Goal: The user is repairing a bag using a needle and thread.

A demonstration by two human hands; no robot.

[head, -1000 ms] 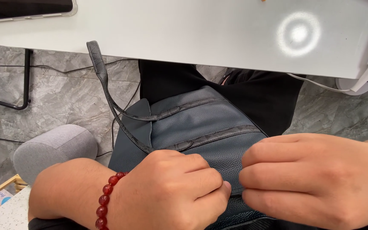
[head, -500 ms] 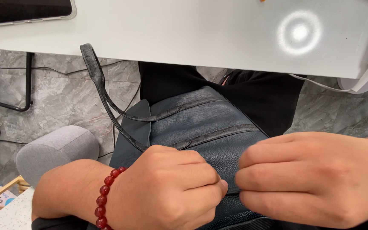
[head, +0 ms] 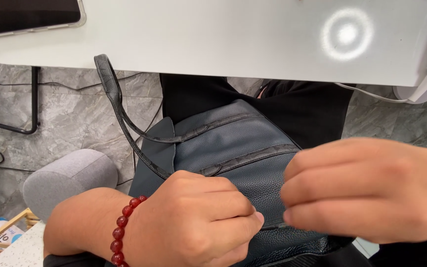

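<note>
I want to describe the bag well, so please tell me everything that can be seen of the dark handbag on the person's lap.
The handbag is dark blue-grey, of what looks like pebbled leather, with darker textured trim strips across its side. It lies on the person's lap under the white desk edge. One long textured strap loops up to the left. The left hand and the right hand both pinch its near top edge, fingers closed on it. Its lower part is hidden by the hands.

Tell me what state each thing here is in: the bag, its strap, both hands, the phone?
Dark blue bag: lying on the person's lap, gripped at its near edge.
Strap: loose, looping up beside the white desk.
Left hand: fist closed on the bag.
Right hand: fingers pinched at the bag's edge.
Phone: flat on the desk, screen dark.
</note>
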